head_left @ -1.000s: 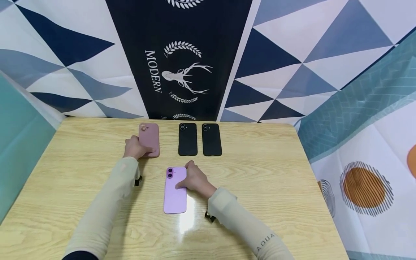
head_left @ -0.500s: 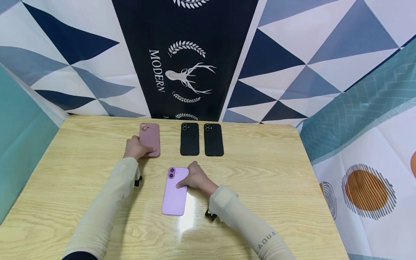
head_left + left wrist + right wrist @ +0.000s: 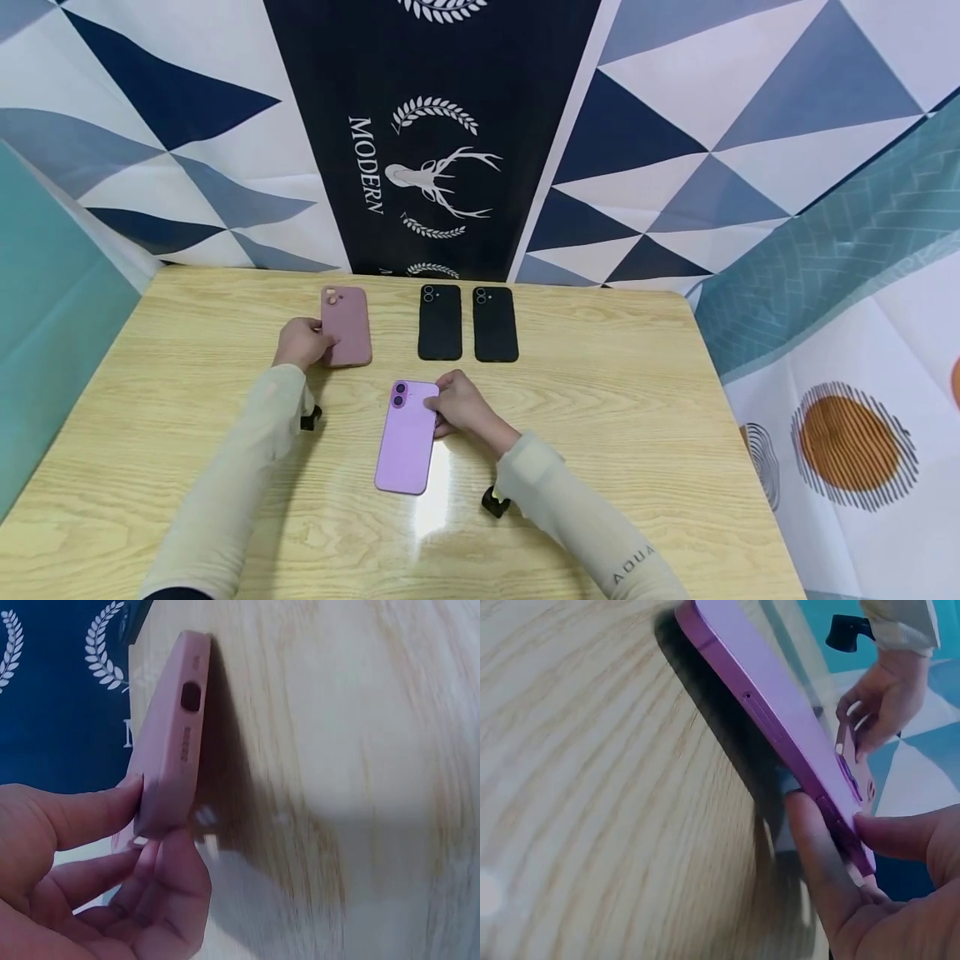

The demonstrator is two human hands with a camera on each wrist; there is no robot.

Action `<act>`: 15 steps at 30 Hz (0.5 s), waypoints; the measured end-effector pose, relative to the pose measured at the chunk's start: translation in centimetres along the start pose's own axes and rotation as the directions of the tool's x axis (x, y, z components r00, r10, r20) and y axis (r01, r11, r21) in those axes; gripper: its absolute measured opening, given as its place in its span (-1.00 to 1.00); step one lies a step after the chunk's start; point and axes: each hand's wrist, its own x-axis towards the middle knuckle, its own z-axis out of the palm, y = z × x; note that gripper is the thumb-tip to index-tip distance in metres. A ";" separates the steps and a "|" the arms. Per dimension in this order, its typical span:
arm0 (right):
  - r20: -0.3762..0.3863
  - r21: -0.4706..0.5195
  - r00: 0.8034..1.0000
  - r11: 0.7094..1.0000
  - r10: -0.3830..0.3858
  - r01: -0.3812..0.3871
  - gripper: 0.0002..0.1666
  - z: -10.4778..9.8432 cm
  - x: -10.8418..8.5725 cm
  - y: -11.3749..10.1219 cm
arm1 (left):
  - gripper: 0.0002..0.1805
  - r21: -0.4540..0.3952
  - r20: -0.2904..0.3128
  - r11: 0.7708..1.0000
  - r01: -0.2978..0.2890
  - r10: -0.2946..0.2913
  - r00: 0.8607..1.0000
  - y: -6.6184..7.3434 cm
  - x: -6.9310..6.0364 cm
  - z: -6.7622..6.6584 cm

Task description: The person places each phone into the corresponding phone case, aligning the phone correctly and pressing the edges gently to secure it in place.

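By its left edge, my left hand (image 3: 300,342) pinches a dusty-pink phone case (image 3: 348,325) at the back of the table. In the left wrist view the thumb lies on the back of the case (image 3: 154,757) and the fingers are under its edge; its port cutout faces the camera. Nearer to me, my right hand (image 3: 463,403) grips a lilac phone (image 3: 405,446) by its upper right side, camera end away from me. The right wrist view shows thumb and fingers on the side of the phone (image 3: 772,712), which is tilted up off the wood.
Two black phone cases (image 3: 440,323) (image 3: 495,325) lie side by side at the back, right of the pink one. The wooden table (image 3: 615,433) ends at a patterned cloth wall (image 3: 450,167). Teal and white cloth (image 3: 825,375) hangs on the right.
My left hand has shifted from the lower left corner of the pink case to its left edge. My right hand has changed its hold on the lilac phone, which has turned slightly clockwise.
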 end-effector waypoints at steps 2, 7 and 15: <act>0.010 0.074 1.000 0.997 -0.002 0.002 -0.70 -0.1 0.0 0.2 | -0.49 -0.007 0.013 1.000 -0.003 0.003 1.000 -0.3 0.0 -0.2; 0.005 0.175 0.999 0.984 -0.034 0.033 -0.70 -0.4 0.2 0.8 | -0.49 -0.019 0.040 1.000 -0.002 0.003 0.999 -1.0 -0.1 -0.6; -0.057 0.209 0.998 0.978 -0.016 0.027 -0.69 -0.9 0.5 1.3 | -0.49 -0.154 0.112 0.988 0.033 -0.015 0.994 -1.9 -0.3 -0.9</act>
